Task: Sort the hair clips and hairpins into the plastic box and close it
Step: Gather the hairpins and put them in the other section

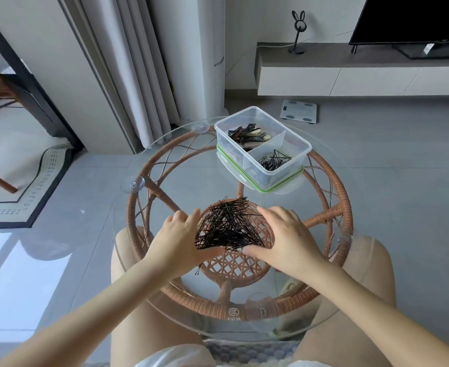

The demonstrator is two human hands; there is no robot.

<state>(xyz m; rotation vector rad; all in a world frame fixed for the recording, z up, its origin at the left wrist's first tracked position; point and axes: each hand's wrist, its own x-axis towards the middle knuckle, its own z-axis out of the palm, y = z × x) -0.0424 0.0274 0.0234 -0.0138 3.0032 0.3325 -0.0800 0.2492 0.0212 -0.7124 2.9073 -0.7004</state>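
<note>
Glass topped the round rattan table, and through it the woven frame, the person's knees and the grey floor showed, with a curtain and a low media unit behind. Both hands sat at the near middle of the glass, cupped around a loose heap of black hairpins. The left hand pressed against the heap's left flank, thumb tucked under its near edge, fingers curled along the side; the right hand lay arched over the right flank, thumb pointing in toward the left thumb. Neither hand was pinching a single pin; together they were corralling the whole pile between the palms, and whether any pins were actually lifted off the glass could not be told. The pins lay crossed in many directions, though most ran roughly left to right between the two palms. A few strays lay just behind the left thumb, outside the gather. The plastic box stood ahead of the hands and off to the right, well apart from them, resting on its green-rimmed lid. Its far compartment held hair clips; the nearer right compartment, already holding some hairpins, faced the right hand, which looked the closer one for the carry forward and rightward.
</note>
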